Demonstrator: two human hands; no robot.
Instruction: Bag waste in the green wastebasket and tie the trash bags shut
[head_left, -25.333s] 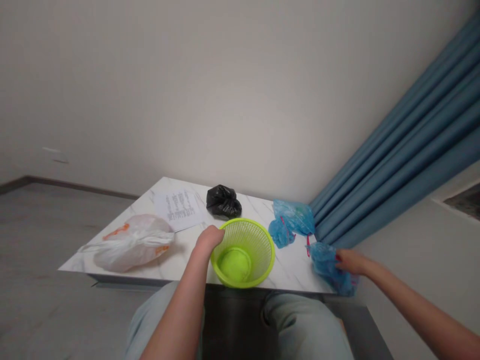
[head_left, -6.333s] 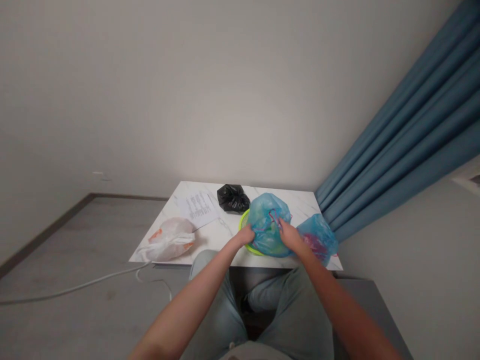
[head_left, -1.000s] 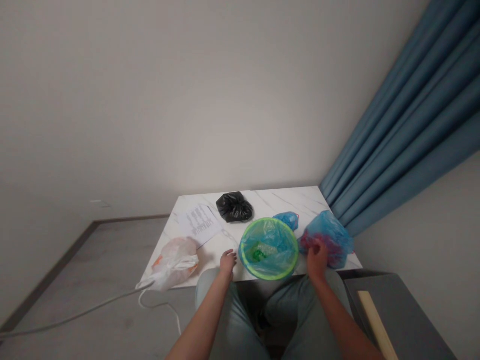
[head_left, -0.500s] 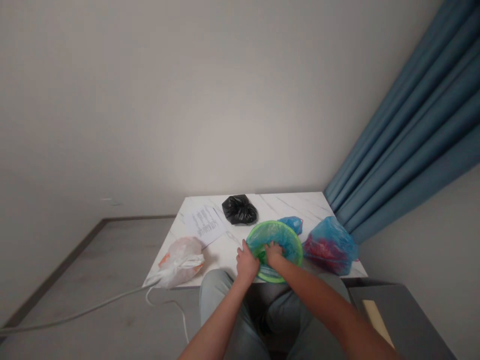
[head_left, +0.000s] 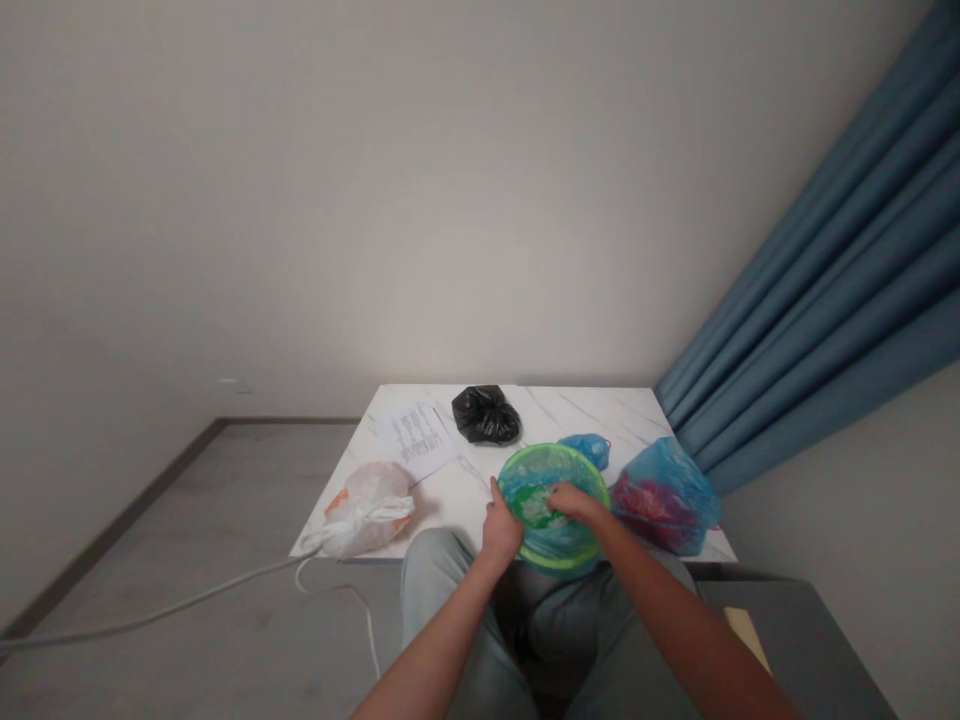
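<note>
A round lime-green plastic basket (head_left: 553, 452) stands near the front edge of the table, lined with a blue plastic bag (head_left: 541, 535). My left hand (head_left: 501, 525) is at the basket's near left rim, with its fingers against the rim and liner. My right hand (head_left: 571, 502) reaches over the rim and rests on the liner inside the basket. Its fingers hide part of the liner, and a paler crumpled patch shows beside them.
On the marble-patterned table (head_left: 600, 415) are a blue bag holding something red (head_left: 664, 497), a small blue bag (head_left: 586, 450), a black bag (head_left: 486, 414), a printed sheet (head_left: 416, 440) and a white bag (head_left: 367, 523). A white cable (head_left: 187, 590) lies on the floor.
Both hands have come back to the basket since one second ago. The right hand has moved from the blue bag into the basket, and the left has moved onto the rim. The liner now lies pressed inside.
</note>
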